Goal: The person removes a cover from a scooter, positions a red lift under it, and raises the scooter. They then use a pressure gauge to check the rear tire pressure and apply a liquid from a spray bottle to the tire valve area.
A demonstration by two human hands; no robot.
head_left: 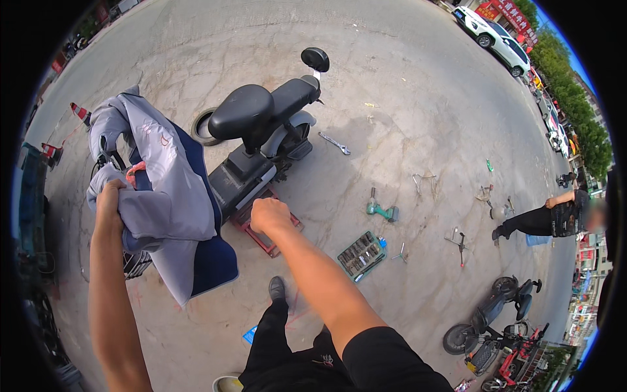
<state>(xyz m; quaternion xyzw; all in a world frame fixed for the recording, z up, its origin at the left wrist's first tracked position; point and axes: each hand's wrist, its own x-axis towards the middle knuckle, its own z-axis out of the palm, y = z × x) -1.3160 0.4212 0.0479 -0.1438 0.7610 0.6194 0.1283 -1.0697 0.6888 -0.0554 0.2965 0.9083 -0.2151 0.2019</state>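
Left grip (pixel 112 201) pinches the grey padded fabric cover (pixel 160 153) at the left end of the black electric scooter (pixel 249 163); right grip (pixel 270 217) is fisted, apparently empty. Cover-adjusting seems underway; next needs steady holding.

Outdoor site, daylight. Ground (pixel 418 307): pale grey, worn and cracked, with a darker patch (pixel 356 153); stain or shade, cannot tell. Road (pixel 261 29) curves along the upper edge, smoother and greyer. Upper right: white car (pixel 493 38) parked before a red sign (pixel 509 18). Trees (pixel 568 98) green along the right rim, blue sky (pixel 578 63) behind. Left: two red-and-white cones (pixel 80 112) standing apart. Lower right: parked bikes (pixel 506 333). Straight edges bow toward the rim.
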